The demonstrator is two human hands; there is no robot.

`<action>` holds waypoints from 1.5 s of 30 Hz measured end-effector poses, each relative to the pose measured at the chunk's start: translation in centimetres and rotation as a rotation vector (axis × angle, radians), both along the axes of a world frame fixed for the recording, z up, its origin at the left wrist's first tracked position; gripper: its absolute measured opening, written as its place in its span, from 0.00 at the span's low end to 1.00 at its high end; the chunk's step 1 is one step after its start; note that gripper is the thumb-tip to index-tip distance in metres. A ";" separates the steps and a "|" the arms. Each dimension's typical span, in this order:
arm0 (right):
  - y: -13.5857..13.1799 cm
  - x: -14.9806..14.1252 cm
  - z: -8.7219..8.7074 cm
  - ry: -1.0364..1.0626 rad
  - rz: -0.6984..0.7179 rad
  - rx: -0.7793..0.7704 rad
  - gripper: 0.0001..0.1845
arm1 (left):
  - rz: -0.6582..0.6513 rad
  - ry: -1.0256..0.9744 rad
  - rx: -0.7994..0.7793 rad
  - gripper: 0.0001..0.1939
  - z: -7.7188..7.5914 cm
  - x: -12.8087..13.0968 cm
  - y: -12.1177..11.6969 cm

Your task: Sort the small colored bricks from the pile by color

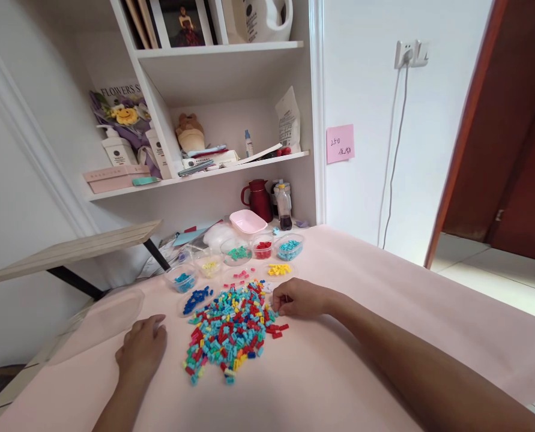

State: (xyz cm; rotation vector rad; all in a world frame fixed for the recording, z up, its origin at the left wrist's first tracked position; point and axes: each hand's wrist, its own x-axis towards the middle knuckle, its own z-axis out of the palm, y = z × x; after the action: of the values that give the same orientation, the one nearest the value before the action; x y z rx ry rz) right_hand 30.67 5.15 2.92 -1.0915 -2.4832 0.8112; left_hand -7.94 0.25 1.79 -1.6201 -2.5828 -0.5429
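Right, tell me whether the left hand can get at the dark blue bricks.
Probably yes: the left hand is just left of the dark blue bricks, with nothing tall between them, only pink tabletop and a low clear rim.

The top edge cuts off the white container.

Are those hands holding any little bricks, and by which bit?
Nothing shows in the left hand. The right hand curls its fingers beside the brick pile, but I can't tell whether they pinch one.
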 end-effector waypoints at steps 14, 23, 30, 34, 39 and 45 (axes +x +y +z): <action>0.0 0.0 -0.1 0.017 -0.008 -0.029 0.11 | 0.016 0.015 0.016 0.19 0.2 0.2 0.0; 0.1 -0.2 -0.3 0.060 -0.035 -0.070 0.09 | 0.014 0.016 -0.030 0.20 0.3 0.3 0.0; 0.4 -0.3 -0.5 0.151 -0.097 -0.142 0.08 | 0.015 0.008 -0.044 0.21 0.3 0.3 -0.1; 0.7 0.2 -0.7 0.284 -0.088 -0.274 0.10 | 0.009 -0.003 -0.033 0.21 0.3 0.3 -0.1; 1.0 0.3 -1.3 0.406 -0.138 -0.390 0.10 | -0.005 -0.018 -0.006 0.21 0.0 0.2 -0.4; 3.1 0.4 1.5 0.389 -0.322 -0.257 0.09 | -0.032 -0.033 0.024 0.20 -0.4 0.3 -0.7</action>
State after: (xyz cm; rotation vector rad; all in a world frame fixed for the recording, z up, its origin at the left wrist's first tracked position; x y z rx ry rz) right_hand 31.10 8.26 4.40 -1.2373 -1.8631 1.1352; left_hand -7.65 -0.49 1.39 -1.6614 -2.5667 -0.6054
